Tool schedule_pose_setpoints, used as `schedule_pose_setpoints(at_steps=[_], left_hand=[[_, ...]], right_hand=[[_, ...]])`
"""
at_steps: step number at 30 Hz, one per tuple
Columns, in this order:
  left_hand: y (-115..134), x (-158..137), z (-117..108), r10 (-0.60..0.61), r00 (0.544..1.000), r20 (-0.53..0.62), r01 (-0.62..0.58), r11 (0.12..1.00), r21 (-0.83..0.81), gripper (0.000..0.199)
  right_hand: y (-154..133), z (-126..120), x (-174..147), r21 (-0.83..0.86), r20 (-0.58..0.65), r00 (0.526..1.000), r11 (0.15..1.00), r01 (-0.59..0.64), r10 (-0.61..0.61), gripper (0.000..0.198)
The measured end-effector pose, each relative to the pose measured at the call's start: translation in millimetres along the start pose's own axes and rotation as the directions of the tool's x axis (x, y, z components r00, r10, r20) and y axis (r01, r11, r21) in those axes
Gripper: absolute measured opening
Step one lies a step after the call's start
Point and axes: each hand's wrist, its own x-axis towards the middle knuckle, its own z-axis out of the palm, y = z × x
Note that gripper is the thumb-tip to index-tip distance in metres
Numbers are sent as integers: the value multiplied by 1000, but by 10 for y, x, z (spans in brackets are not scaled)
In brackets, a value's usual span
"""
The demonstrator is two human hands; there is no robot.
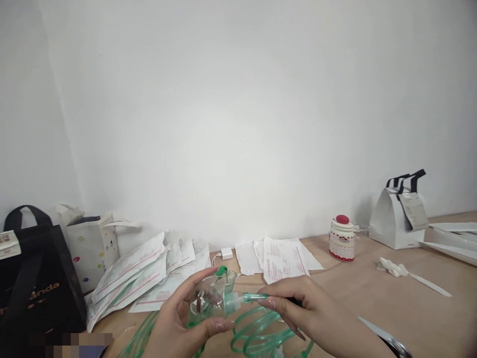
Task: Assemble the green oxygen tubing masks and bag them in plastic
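My left hand is closed around a clear nebulizer cup with a green cap, its narrow white spout pointing right. Between the thumb and fingers of my right hand is the green end connector of the oxygen tubing. The connector's tip is at the spout; whether it is pushed on I cannot tell. Loops of green tubing lie below both hands, and more green strands run out at lower left.
Sealed white packets are piled at left, beside a dotted paper bag and a black bag. Opened wrappers and a white adapter lie by the wall. A lidded jar, a white handled bag and scissors are at right.
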Motion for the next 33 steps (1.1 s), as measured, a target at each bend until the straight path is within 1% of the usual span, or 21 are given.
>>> schedule_pose_setpoints(at_steps=[3, 5, 9, 13, 15, 18, 20, 23, 26, 31, 33], left_hand=[[-19, 3, -25, -34, 998, 57, 35, 999, -19, 58], [-34, 3, -40, -40, 997, 65, 42, 998, -37, 60], [-24, -29, -17, -30, 1000, 5, 31, 994, -104, 58], [51, -75, 70, 41, 999, 1, -41, 986, -163, 49], [91, -86, 113, 67, 997, -27, -71, 979, -193, 45], [133, -94, 151, 60, 992, -110, -84, 970, -230, 45], [149, -103, 155, 39, 991, -132, -69, 969, -237, 48], [165, -121, 136, 18, 990, -140, -47, 977, -206, 50], [173, -138, 104, 44, 986, -161, -64, 991, -120, 49], [179, -160, 81, 92, 980, -174, -87, 996, 32, 49], [188, -167, 95, 110, 977, -180, -101, 993, 62, 49]], right_hand=[[4, -6, 0, 5, 17, 1000, 1000, 12, -13, 34], [-9, -4, 4, 6, -15, 999, 999, 32, -32, 32], [-62, 32, 21, -23, -106, 988, 993, 114, -115, 29], [-90, 99, 48, -38, -169, 960, 975, 219, -222, 26], [-80, 132, 64, -39, -204, 946, 968, 249, -252, 25], [-56, 168, 86, -53, -253, 926, 960, 274, -278, 25], [-47, 178, 95, -54, -274, 916, 956, 289, -292, 25], [-44, 183, 102, -51, -292, 901, 946, 321, -322, 24], [-46, 189, 104, -52, -297, 891, 938, 344, -343, 23], [-62, 189, 89, -77, -268, 896, 935, 347, -354, 22], [-63, 176, 74, -95, -262, 896, 933, 347, -360, 21]])
